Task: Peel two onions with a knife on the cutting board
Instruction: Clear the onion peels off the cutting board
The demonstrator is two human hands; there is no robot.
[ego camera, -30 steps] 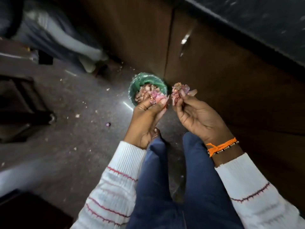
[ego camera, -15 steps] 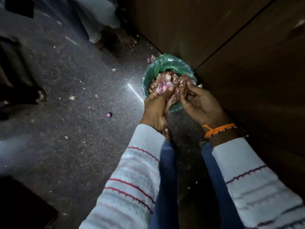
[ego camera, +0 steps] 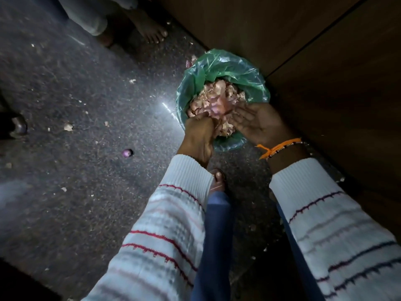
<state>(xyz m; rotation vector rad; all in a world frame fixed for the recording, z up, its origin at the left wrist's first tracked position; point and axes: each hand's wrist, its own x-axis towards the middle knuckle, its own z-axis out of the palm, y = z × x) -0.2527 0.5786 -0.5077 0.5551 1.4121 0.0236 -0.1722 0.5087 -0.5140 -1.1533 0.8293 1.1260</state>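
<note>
Both hands lowered into bin (ego camera: 223, 68); peel scraps (ego camera: 68, 127) litter floor.

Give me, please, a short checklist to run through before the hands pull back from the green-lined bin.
1. Peels inside the bin: ok, the onion peels are heaped within the green liner.
2. Right hand emptied: ok, palm up, fingers straight, nothing in it.
3. Left hand emptied: cannot tell, its fingertips are blurred and reach into the heap.
4. Floor free of waste: not ok, a purple onion piece and pale scraps lie left of the bin.
5. Knife and cutting board ready: cannot tell, neither is in view.
6. Space around: not ok, another person's bare foot stands just beyond the bin.
</note>
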